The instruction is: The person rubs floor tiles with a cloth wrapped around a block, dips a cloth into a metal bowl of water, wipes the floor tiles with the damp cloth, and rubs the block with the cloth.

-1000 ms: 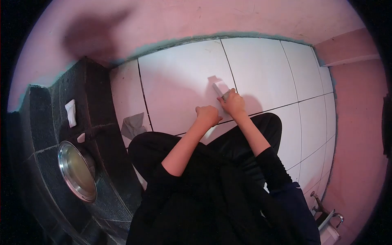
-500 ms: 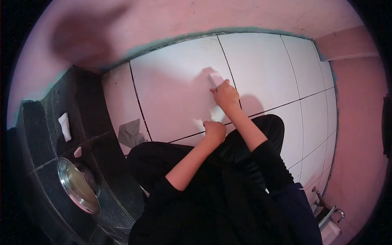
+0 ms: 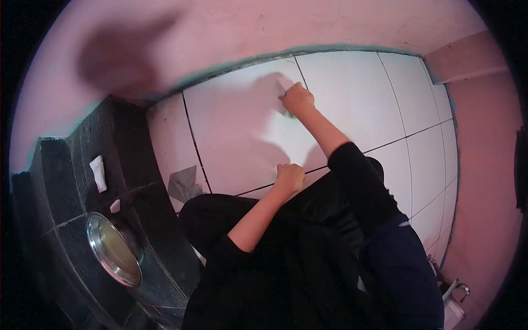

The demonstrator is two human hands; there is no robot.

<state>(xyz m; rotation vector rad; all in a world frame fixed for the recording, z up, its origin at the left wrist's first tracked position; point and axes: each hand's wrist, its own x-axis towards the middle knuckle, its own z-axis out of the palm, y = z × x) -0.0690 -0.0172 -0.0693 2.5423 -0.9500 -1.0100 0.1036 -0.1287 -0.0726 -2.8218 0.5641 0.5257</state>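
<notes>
My right hand (image 3: 298, 100) reaches out over the white floor tiles (image 3: 352, 93), its fingers wrapped round a flat scraper-like tool (image 3: 284, 83). The tool's pale wide end points toward the wall, and a bit of green shows below the hand. Close to my knees, my left hand (image 3: 290, 179) is closed with its fingers curled just above the tiles. Whatever it may hold is hidden. Dark shadows of my arms fall across the tiles around both hands.
A dark tiled step (image 3: 159, 242) at left carries a steel bowl (image 3: 113, 250) of cloudy liquid, a white wrapped bundle (image 3: 98, 173) and a small pale piece (image 3: 115, 206). A grey cloth (image 3: 184, 183) lies beside my knee. Pink walls (image 3: 264, 27) border the floor; a metal tap (image 3: 461, 287) is at lower right.
My right hand has moved farther out toward the wall with the scraper-like tool, its arm stretching forward. My left hand stays nearly in place. The whole view has shifted slightly.
</notes>
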